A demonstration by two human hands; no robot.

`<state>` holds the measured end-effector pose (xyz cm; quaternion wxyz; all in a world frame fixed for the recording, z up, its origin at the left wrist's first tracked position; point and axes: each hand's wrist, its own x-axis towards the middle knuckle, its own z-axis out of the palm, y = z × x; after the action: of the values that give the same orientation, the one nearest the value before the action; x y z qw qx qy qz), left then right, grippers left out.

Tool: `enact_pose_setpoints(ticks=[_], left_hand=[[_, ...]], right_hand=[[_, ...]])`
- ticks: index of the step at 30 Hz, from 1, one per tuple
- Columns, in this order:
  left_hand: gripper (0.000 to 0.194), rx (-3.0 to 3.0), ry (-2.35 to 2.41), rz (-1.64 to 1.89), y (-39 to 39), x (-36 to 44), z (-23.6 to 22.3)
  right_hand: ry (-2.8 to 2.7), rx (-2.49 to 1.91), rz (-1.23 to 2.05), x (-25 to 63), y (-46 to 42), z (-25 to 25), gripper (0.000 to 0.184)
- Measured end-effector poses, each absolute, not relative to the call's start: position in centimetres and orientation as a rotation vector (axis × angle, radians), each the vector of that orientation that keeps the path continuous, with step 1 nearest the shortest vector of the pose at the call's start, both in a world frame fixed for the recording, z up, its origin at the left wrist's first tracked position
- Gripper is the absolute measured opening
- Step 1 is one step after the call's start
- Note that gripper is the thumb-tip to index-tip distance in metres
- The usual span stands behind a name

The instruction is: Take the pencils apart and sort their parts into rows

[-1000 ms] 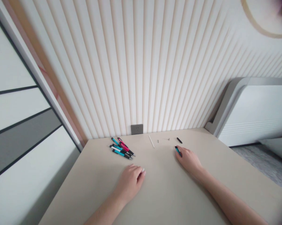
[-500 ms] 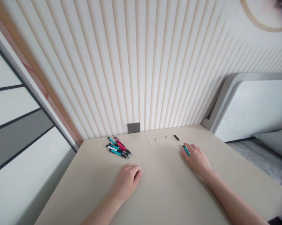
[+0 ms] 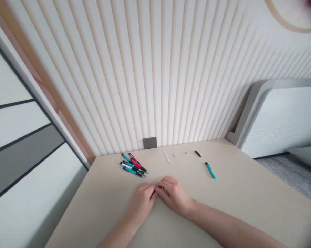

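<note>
Left hand (image 3: 142, 202) and right hand (image 3: 174, 195) together, fingertips closed on a small shiny part (image 3: 159, 187); teal pen (image 3: 210, 170) lies apart on the worktop (image 3: 243, 193).

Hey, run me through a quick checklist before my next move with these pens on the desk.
1. Left hand and right hand meet at the fingertips: ok.
2. Small shiny piece between the hands, firmly held: cannot tell.
3. Teal pen lies alone on the desk, clear of both hands: ok.
4. Thin white rod, tiny metal bits and black piece lie separately near the wall: ok.
5. Pile of pens lies clear of the hands: ok.
</note>
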<state>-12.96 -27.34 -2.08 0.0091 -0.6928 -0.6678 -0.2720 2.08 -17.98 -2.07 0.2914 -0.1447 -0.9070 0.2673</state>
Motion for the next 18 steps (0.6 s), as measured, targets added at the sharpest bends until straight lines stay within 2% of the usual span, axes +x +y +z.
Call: enact_pose_setpoints(ticks=[6, 10, 14, 18], left_hand=[[0.009, -2.167, -2.056, -0.844, -27.6, -12.7, -1.5], [0.021, -2.195, -2.076, -0.868, -27.7, -12.9, -1.4], [0.024, -2.188, -2.066, -0.871, -27.7, -13.3, -1.7], [0.024, -2.159, -2.051, -0.840, -27.6, -14.2, -1.8]], right_hand=[[-2.291, -0.472, 0.778, 3.7, -16.2, -2.1, 0.017], [-2.309, -0.836, 0.487, 6.4, -12.1, -1.6, 0.021], [-2.426, -1.198, 0.248, 8.0, -8.7, -1.8, 0.025], [-2.493, -1.343, 0.153, 7.9, -8.2, -2.4, 0.029]])
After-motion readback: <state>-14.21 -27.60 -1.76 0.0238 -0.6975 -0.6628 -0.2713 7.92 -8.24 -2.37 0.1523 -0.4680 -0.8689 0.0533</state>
